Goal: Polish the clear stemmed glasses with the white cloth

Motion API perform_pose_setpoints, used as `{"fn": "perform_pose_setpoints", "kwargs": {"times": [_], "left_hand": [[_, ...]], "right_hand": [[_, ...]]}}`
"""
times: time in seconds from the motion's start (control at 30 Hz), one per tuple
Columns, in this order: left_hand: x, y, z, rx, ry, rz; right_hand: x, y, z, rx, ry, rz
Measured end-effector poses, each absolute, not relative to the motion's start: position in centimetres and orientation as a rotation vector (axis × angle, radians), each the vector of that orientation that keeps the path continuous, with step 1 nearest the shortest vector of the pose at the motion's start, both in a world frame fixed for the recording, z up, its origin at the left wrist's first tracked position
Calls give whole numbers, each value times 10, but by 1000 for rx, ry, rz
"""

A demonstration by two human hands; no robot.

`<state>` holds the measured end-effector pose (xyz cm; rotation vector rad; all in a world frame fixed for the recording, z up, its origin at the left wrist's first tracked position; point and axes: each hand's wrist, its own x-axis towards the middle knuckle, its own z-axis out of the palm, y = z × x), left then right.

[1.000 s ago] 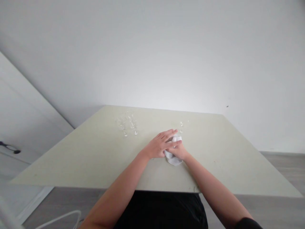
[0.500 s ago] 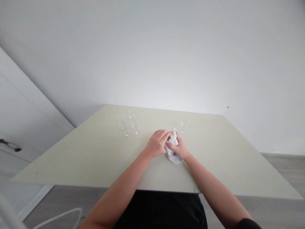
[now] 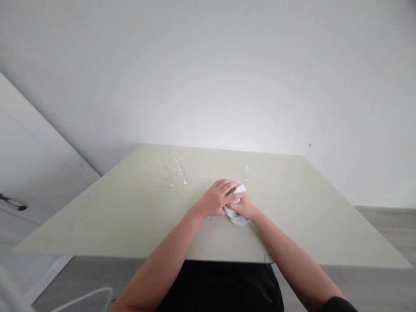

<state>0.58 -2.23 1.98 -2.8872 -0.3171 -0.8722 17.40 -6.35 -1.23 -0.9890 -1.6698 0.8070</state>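
My left hand (image 3: 217, 200) is closed at the front middle of the table, its fingers reaching over the right hand and the cloth. A bit of clear glass (image 3: 208, 219) shows below its palm, like the foot of a small stemmed glass; the rest is hidden. My right hand (image 3: 245, 207) grips a crumpled white cloth (image 3: 239, 221), which hangs out below and pokes up between the two hands. Beyond the right hand stands a small clear stemmed glass (image 3: 247, 172). Several more stemmed glasses (image 3: 178, 167) are grouped to the far left of the hands.
The pale green table (image 3: 123, 216) reaches back to a plain white wall (image 3: 208, 78). On the left is a white cabinet (image 3: 39, 143) with a dark handle (image 3: 14, 202). A white cable (image 3: 87, 294) curves at the lower left, beside the table's front edge.
My left hand has closed further over the right hand and the cloth, its fingers shifting right. The cloth's upper end has folded over. A clear glass edge now shows below the left palm.
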Motion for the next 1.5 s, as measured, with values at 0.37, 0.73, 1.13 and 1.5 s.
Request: {"fn": "perform_pose_setpoints", "kwargs": {"times": [0.37, 0.73, 1.13, 1.5], "left_hand": [[10, -21, 10, -2669, -710, -1176], [5, -16, 10, -2788, -585, -1116], [2, -8, 12, -2780, -784, -1024], [-4, -9, 14, -2955, -1198, -1324]], "right_hand": [[179, -63, -8, -1095, -1640, 772], [179, -64, -12, -1051, -1688, 813], [182, -54, -16, -1074, -1343, 831], [190, -45, -25, -1070, -1014, 864]]}}
